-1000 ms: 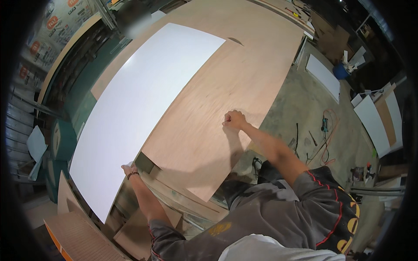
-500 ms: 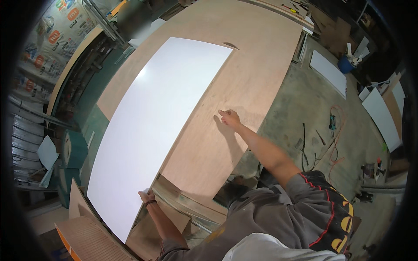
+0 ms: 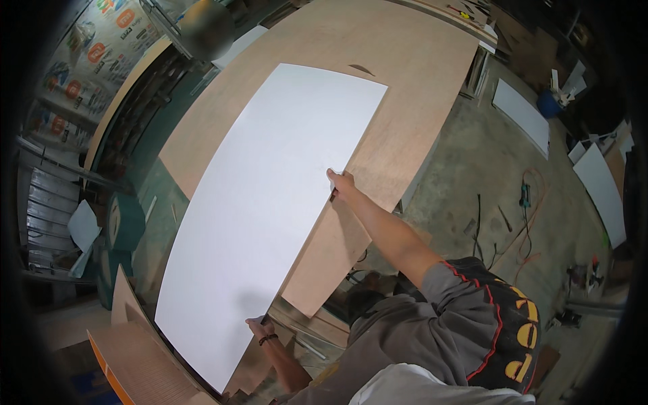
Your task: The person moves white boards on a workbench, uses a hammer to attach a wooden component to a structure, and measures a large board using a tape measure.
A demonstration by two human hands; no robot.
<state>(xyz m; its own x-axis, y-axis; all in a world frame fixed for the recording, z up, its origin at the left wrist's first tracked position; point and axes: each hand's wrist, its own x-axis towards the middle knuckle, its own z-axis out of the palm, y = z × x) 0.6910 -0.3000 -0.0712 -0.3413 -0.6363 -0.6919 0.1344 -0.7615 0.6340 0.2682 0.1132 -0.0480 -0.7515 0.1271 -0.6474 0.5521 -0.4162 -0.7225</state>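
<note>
A long white panel point(image 3: 263, 182) lies across a large plywood sheet point(image 3: 432, 94), its near end reaching past the sheet's edge. My left hand point(image 3: 258, 329) grips the panel's right edge close to the near end, thumb on top and fingers hidden underneath. Farther up that same edge, my right hand point(image 3: 341, 183) is closed on the panel too, its thumb over the white face. A dark bracelet circles my left wrist. At the panel's far end, a small curved slot point(image 3: 362, 69) shows in the plywood.
Brown corrugated board point(image 3: 131, 354) stands at the lower left, beside a green machine point(image 3: 126, 223). On the concrete floor to the right lie a corded tool point(image 3: 525, 196), cables and a white offcut point(image 3: 523, 116). A blue bucket point(image 3: 550, 103) holds scraps. More panels point(image 3: 601, 192) lean at far right.
My right hand has gone from above the bare plywood to the panel's edge and closed on it. The panel has shifted right over the plywood, with my left hand still gripping it.
</note>
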